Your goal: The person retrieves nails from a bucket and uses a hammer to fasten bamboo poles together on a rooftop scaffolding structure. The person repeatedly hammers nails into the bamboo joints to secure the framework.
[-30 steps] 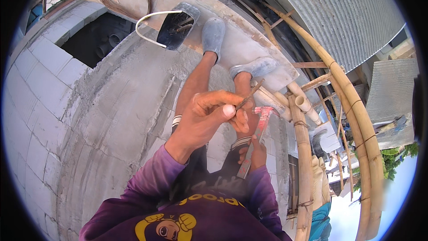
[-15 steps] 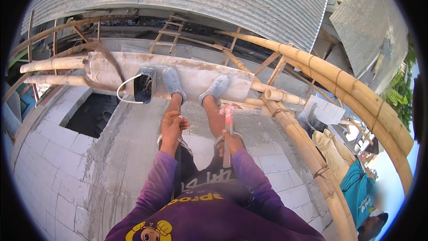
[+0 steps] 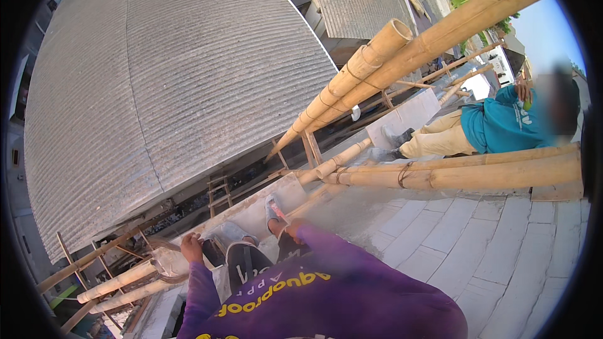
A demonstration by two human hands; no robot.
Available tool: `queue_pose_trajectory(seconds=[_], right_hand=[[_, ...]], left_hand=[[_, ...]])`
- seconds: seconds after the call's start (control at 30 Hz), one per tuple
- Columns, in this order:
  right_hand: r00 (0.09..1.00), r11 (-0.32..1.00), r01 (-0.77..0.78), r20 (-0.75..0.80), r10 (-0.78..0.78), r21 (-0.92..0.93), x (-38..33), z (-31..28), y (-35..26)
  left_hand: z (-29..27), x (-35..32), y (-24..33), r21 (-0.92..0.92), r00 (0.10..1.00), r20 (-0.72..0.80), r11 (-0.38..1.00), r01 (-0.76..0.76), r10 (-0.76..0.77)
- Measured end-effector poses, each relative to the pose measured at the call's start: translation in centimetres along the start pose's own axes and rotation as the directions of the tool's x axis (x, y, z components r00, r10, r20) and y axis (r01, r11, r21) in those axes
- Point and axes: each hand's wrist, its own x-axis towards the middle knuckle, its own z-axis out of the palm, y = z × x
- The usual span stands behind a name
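Note:
My right hand point(image 3: 293, 228) is wrapped round a slim red-and-grey tool point(image 3: 278, 213), in front of my right leg; its exact kind is unclear. Held out to the left, my left hand point(image 3: 191, 248) appears empty, its fingers loosely bent and apart. Just beside it is a dark bucket point(image 3: 214, 252), partly covered by my hand and leg. Both my feet, in grey shoes point(image 3: 231, 232), are on a pale, mortar-smeared board point(image 3: 290, 193) laid over bamboo poles.
Thick bamboo poles point(image 3: 358, 78) tied together rise across the right. Behind them a person in a teal top point(image 3: 496, 127) stands on the scaffold. A corrugated roof point(image 3: 188, 88) lies beyond a drop holding a ladder point(image 3: 218, 193). A pale block wall point(image 3: 477, 245) is at lower right.
My view has swung to the right and up, bringing the person in teal and the roofs further into sight. My left hand is now beside the bucket; the tool stays in my right hand.

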Motion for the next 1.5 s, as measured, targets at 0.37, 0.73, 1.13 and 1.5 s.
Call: queue_pose_trajectory(seconds=[0.37, 0.73, 1.13, 1.5], right_hand=[[0.951, 0.778, 0.064, -0.274, 0.142, 0.625, -6.1, 2.8, 9.2], [0.927, 0.100, -0.187, 0.142, 0.347, 0.977, -2.4, 18.0, 21.3], [0.987, -0.047, -0.132, 0.136, 0.083, 0.990, -1.0, 14.5, 26.7], [0.970, 0.183, 0.051, -0.092, 0.223, 0.982, -1.4, -1.6, 28.2]], left_hand=[[-1.3, -2.8, 7.0, 0.678, 0.901, 0.272, 0.597, -0.429, 0.339], [8.8, -1.6, 20.2, 0.535, 0.869, 0.456, 0.720, -0.442, 0.194], [40.7, -14.9, 46.7, -0.088, 0.669, 0.517, 0.811, -0.579, 0.534], [59.1, -23.9, 66.7, 0.080, 0.046, 0.378, 0.017, -0.997, 0.925]])
